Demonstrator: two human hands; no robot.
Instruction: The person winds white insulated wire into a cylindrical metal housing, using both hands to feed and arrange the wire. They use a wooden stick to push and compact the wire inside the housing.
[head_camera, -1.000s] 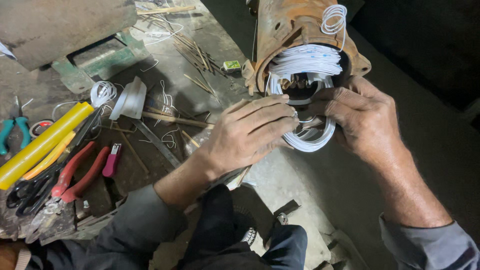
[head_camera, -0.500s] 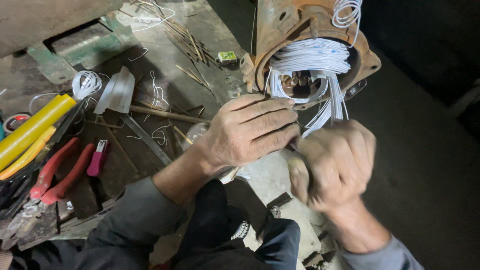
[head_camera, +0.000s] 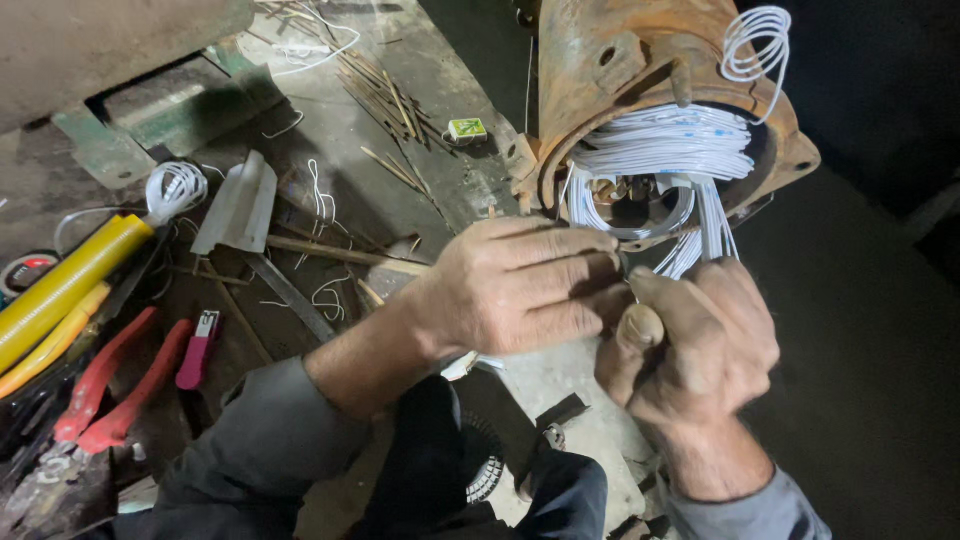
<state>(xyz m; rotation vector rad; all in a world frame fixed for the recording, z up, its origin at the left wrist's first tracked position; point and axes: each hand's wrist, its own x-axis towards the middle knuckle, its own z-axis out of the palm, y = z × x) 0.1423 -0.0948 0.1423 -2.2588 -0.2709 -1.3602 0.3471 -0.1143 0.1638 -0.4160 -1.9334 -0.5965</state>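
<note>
rusty motor housing (head_camera: 640, 60) sits at the top of the bench with its round open mouth facing down toward the person, long axis running away from them and a bit tilted. inside it there's a bundle of white wires (head_camera: 665, 145), thin and smooth, looped across the bore, with a bunch of strands dropping straight down out of the opening and a small coil sticking up past the rim at the top right. the left hand (head_camera: 520, 290) lies flat-ish, fingers stretched out to the right, tips meeting the wires just under the housing. the right hand (head_camera: 700, 345) is curled into a fist closed on those hanging strands, thumb up. off to the left, well apart: a yellow tube (head_camera: 65, 285), red-handled pliers (head_camera: 105, 395), a small pink-handled tool (head_camera: 197, 350), and thin wooden sticks (head_camera: 385, 100) scattered on the grimy grey benchtop (head_camera: 450, 75).
</note>
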